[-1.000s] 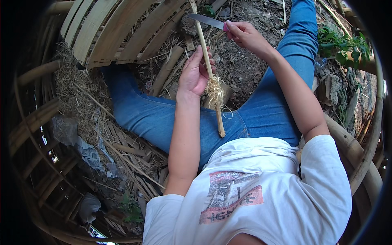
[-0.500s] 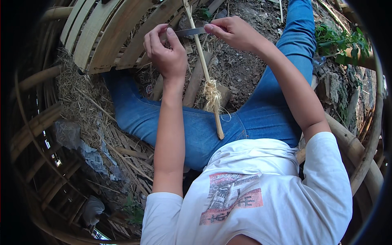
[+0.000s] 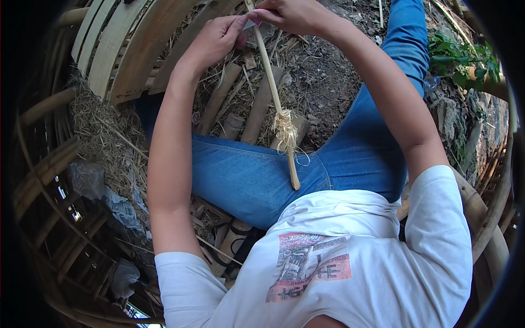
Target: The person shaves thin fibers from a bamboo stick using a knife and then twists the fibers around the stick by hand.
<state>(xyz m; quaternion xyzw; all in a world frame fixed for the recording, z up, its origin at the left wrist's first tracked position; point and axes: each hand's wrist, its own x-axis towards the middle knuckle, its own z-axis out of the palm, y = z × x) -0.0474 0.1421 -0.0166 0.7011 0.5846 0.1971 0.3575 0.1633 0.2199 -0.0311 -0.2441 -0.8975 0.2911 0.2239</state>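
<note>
Near the top edge both of my hands are closed on a thin, flat metal blade (image 3: 250,24), of which only a short, shiny piece shows between them. My left hand (image 3: 217,39) pinches it from the left with curled fingers. From the right, my right hand (image 3: 284,15) grips its other end, partly cut off by the picture's edge. The blade lies across the upper part of a pale wooden stick (image 3: 266,63). The stick slants down to my lap, its lower end resting against my jeans. Curly pale shavings (image 3: 285,130) cling in a bunch around its lower part.
A slatted wooden panel (image 3: 123,46) stands at upper left, beside dry straw (image 3: 90,117). Short round wood pieces (image 3: 262,104) lie on the soil between my legs (image 3: 361,126). Bamboo poles (image 3: 495,202) curve along the right, below a leafy green plant (image 3: 459,57).
Both hands have moved up, farther from my body, along the stick with the blade. They are closer together, and my left forearm has swung left. The stick stays nearly in place.
</note>
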